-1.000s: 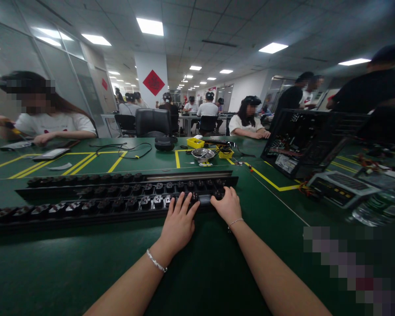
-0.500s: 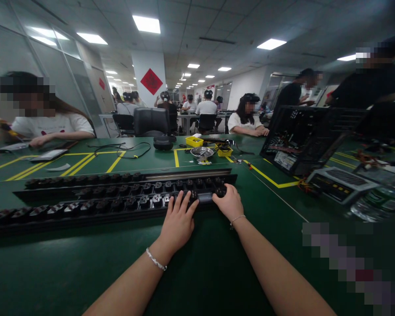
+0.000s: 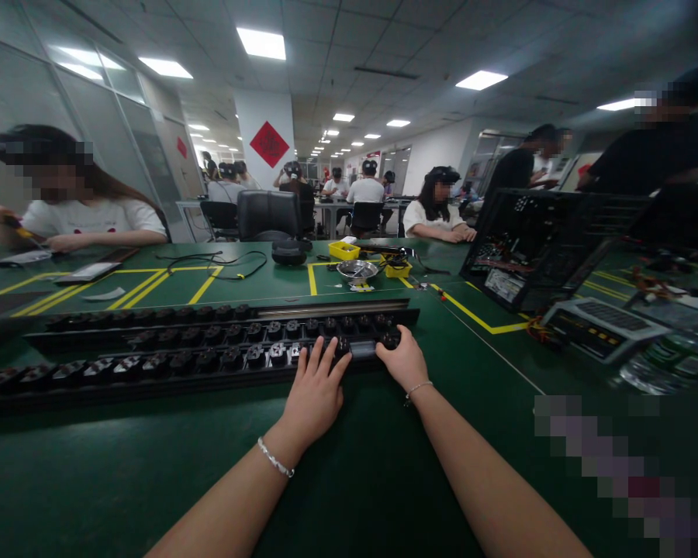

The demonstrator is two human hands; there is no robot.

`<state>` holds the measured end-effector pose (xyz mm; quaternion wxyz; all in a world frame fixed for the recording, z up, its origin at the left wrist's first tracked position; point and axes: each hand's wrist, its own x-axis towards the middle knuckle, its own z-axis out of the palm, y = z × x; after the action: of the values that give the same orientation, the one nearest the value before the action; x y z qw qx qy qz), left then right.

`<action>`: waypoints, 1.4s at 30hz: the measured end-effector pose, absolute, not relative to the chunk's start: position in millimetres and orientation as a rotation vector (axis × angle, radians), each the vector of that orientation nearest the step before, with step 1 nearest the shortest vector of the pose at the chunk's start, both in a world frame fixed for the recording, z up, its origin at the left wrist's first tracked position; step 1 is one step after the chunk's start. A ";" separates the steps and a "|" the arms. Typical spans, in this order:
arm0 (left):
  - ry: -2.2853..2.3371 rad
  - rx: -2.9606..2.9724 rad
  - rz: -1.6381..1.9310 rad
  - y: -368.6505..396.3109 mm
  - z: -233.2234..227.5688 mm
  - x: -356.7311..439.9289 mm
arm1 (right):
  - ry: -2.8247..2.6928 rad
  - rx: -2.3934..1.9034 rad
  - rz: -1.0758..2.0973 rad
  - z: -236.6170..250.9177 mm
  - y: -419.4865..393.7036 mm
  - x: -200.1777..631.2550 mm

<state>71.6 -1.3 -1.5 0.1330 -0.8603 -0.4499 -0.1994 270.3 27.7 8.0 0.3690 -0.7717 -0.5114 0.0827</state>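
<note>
At nine o'clock a co-worker in a white shirt (image 3: 87, 217) sits at the far left edge of the green counter (image 3: 122, 480), hands over a flat device (image 3: 90, 271). A black cable (image 3: 221, 262) loops on the counter at eleven o'clock, inside the yellow floor-style markings.

Three long black socket strips lie side by side across the counter. The nearest strip (image 3: 151, 368) runs from the left frame edge to about the centre; its right end sits under our hands. Our left hand (image 3: 314, 395) lies flat on it, fingers (image 3: 319, 358) spread and extended over the sockets, gripping nothing. Just to the right, at one o'clock from it, our right hand (image 3: 404, 358) rests at the strip's end with its fingers curled over the far edge onto a socket; we cannot tell whether they pinch anything.

At twelve o'clock, beyond the strips, stand a metal bowl (image 3: 357, 270) and yellow trays (image 3: 345, 249). At two o'clock an open computer case (image 3: 535, 248) stands tilted near the yellow line, with a grey unit (image 3: 602, 325) in front of it.

Open counter lies bare on our near side of the strips, from seven to five o'clock, and between the strip ends and the case.
</note>
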 end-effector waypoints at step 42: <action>-1.298 -2.514 -0.576 2.6 -5.7 70.6 | -1.420 -1.682 0.479 -2.8 40.9 310.6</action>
<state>70.6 2.6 -5.7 0.1267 -0.8637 -0.4460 -0.1979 310.6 40.9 -2.8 0.4299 -0.6740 -0.5693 0.1919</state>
